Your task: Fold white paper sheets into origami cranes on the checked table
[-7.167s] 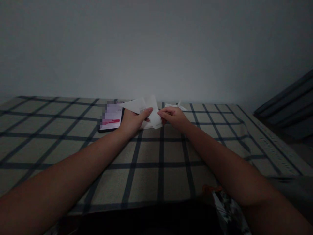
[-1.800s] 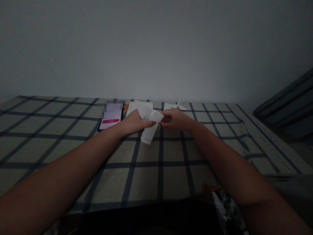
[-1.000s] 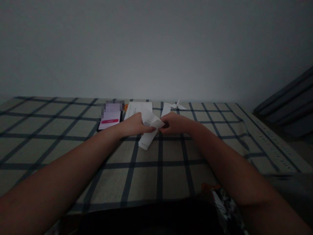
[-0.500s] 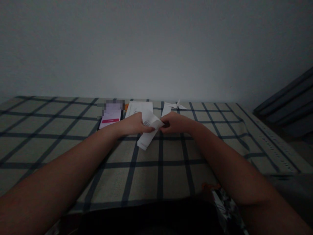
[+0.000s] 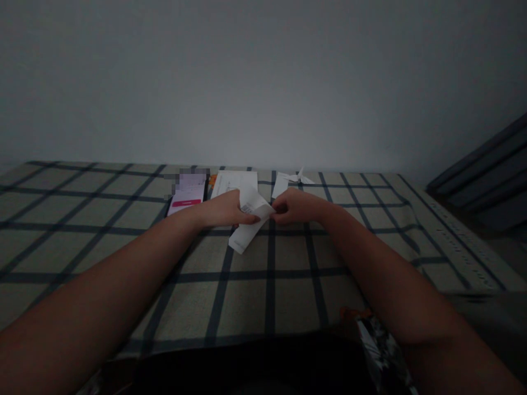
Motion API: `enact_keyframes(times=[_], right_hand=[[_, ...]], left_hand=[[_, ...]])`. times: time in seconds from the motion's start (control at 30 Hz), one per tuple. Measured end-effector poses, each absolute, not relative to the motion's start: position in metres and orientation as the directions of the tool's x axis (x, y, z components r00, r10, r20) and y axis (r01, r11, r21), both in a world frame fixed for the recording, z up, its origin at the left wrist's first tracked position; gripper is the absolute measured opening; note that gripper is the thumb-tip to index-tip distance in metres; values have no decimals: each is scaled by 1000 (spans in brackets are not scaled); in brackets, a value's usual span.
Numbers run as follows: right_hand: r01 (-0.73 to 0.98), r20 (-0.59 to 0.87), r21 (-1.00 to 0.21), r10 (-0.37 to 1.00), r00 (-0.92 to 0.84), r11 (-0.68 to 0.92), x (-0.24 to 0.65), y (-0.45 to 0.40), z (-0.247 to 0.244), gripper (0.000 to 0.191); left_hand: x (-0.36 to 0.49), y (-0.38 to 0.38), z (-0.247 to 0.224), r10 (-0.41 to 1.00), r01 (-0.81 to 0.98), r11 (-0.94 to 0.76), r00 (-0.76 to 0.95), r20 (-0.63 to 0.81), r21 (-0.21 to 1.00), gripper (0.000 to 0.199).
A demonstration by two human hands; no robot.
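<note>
A folded white paper (image 5: 249, 233) with small print on it is held above the checked cloth. My left hand (image 5: 225, 209) is closed on its left side, thumb on the front and the other fingers mostly hidden behind. At the paper's right-hand point, my right hand (image 5: 294, 207) pinches the folded tip between thumb and forefinger. Just behind the left hand lies a flat white printed sheet (image 5: 239, 178). Beyond the right hand is a smaller white piece of paper (image 5: 281, 184), with a folded paper figure (image 5: 300, 176) with pointed ends beside it.
A phone (image 5: 187, 195) with a lit screen lies left of the sheet, and a small orange item (image 5: 213, 180) sits between them. The checked tablecloth (image 5: 247, 296) covers the table, which meets a plain wall (image 5: 263, 82). Grey draped fabric (image 5: 489, 175) stands at the right.
The folded paper has tilted slightly, its lower end shifting a little left and down. Both hands keep their hold in nearly the same place.
</note>
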State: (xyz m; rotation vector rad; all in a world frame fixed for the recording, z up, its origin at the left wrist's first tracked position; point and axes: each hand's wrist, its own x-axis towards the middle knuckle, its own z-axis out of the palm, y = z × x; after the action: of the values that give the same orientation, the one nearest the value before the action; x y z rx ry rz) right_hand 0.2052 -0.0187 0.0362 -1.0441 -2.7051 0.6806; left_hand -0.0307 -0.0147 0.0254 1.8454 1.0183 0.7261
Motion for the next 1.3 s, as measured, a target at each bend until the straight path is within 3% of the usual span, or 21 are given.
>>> enact_keyframes(times=[0.1,0.37,0.8,1.3], right_hand=[[600,5,-466,680,-733,650,208,-17,37,16],[566,9,-535,674,-739,628,209,-19,40,18],[561,-5,-526,656,-754,640,201,-20,31,10],[573,-6,-525,670,-743,630,209,-14,35,14]], left_hand=[[-33,-12,25,828,443,-283,560,-16,851,28],[-37,-7,21,800,466,-304,598,-42,831,26],[-34,-11,28,749,616,-347,636,-187,707,35],[-35,-9,26,774,545,-332,624,-107,769,37]])
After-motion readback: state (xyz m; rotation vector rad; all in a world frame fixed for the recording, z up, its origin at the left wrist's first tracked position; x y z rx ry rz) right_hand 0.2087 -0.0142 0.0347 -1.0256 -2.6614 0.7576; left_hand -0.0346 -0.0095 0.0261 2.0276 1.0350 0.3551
